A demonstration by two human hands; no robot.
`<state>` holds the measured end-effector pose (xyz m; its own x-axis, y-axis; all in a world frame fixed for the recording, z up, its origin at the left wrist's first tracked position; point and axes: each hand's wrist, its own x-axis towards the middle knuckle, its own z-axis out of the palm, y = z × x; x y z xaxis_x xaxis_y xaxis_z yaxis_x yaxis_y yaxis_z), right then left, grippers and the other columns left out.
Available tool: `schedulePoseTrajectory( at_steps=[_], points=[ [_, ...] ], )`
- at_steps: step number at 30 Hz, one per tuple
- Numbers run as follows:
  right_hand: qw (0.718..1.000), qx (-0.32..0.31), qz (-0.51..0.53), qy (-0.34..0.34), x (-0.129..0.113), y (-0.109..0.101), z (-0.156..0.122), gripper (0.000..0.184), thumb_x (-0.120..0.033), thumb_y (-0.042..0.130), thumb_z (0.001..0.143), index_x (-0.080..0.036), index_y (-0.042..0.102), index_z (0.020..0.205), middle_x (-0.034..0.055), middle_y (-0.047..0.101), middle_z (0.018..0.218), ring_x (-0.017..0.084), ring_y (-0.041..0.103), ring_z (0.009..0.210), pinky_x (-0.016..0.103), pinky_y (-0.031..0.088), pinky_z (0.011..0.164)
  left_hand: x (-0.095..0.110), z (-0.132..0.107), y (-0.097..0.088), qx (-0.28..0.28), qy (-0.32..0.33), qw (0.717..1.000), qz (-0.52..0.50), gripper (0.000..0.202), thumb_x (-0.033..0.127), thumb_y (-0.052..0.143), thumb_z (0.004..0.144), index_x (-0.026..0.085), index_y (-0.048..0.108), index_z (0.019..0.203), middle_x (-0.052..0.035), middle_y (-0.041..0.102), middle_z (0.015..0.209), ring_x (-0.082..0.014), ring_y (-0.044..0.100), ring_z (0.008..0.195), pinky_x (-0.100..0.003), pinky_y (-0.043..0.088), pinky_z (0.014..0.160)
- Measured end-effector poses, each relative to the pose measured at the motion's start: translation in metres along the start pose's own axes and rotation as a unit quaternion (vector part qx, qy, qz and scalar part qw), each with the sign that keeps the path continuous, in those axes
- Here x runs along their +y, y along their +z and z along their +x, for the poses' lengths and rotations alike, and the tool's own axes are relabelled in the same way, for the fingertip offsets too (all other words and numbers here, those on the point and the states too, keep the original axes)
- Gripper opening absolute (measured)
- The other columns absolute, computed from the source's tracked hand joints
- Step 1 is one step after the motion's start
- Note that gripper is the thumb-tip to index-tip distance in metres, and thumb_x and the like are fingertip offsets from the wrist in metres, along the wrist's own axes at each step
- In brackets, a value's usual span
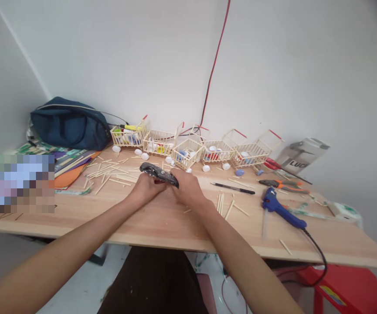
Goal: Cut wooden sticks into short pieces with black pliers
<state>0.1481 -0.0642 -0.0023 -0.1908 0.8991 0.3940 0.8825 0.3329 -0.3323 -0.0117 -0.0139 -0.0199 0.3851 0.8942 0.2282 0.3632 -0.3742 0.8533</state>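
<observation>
Above the middle of the table, a black hand tool (158, 173) with a looped left end and a pivot in the middle lies between my hands; its exact kind is unclear. My right hand (186, 185) is closed around the tool's right end. Beneath the left part, my left hand (149, 187) is closed against it, with its fingertips partly hidden. Thin wooden sticks (108, 172) lie scattered left of my hands, and a few short sticks (221, 204) are to the right. Several small stick-built shopping carts (188, 153) with white or blue wheels stand behind.
A blue glue gun (283, 209), orange-handled pliers (284, 185) and a black pen (232, 188) lie on the right. A dark blue bag (70, 124) rests on papers at the back left. A box (301, 155) leans by the wall. Below the right edge is a red stool (348, 288).
</observation>
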Motion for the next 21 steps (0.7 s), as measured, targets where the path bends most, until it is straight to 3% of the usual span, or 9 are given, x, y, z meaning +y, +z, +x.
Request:
schedulePoseTrajectory(
  at_steps=[7, 14, 17, 21],
  points=[
    [1.0, 0.004, -0.018, 0.001, -0.003, -0.001, 0.0, 0.008, -0.018, 0.048, 0.08, -0.022, 0.054, 0.084, 0.0065, 0.067, 0.091, 0.022, 0.057, 0.081, 0.028, 0.03, 0.062, -0.004, 0.0, 0.001, 0.028, 0.015, 0.999, 0.005, 0.012, 0.024, 0.066, 0.065, 0.016, 0.063, 0.073, -0.005, 0.071, 0.079, -0.0226, 0.064, 0.077, -0.032, 0.051, 0.072],
    [1.0, 0.012, 0.011, 0.025, 0.004, 0.002, 0.002, 0.008, -0.023, 0.052, 0.08, -0.021, 0.058, 0.085, 0.0064, 0.068, 0.087, 0.021, 0.058, 0.08, 0.027, 0.034, 0.064, -0.008, 0.004, 0.0, -0.048, 0.025, 0.998, -0.033, 0.015, 0.027, 0.067, 0.069, 0.015, 0.072, 0.078, -0.0041, 0.074, 0.083, -0.0226, 0.065, 0.081, -0.031, 0.048, 0.074],
    [0.998, 0.026, 0.05, 0.04, 0.011, 0.0, 0.004, 0.012, -0.026, 0.05, 0.082, -0.019, 0.059, 0.082, 0.0054, 0.067, 0.08, 0.02, 0.058, 0.075, 0.027, 0.037, 0.065, -0.009, 0.006, -0.002, -0.094, 0.029, 0.989, -0.107, 0.022, 0.034, 0.066, 0.074, 0.013, 0.071, 0.071, -0.0043, 0.07, 0.073, -0.0165, 0.06, 0.07, -0.027, 0.044, 0.07],
    [0.991, 0.027, 0.115, 0.058, 0.018, -0.006, 0.009, 0.019, -0.034, 0.049, 0.083, -0.018, 0.059, 0.078, 0.0026, 0.064, 0.069, 0.018, 0.058, 0.066, 0.026, 0.04, 0.063, -0.008, 0.006, -0.005, -0.135, -0.037, 0.957, -0.254, 0.031, 0.041, 0.072, 0.071, 0.01, 0.07, 0.074, -0.0038, 0.065, 0.067, -0.0083, 0.049, 0.056, -0.022, 0.037, 0.057]
  ],
)
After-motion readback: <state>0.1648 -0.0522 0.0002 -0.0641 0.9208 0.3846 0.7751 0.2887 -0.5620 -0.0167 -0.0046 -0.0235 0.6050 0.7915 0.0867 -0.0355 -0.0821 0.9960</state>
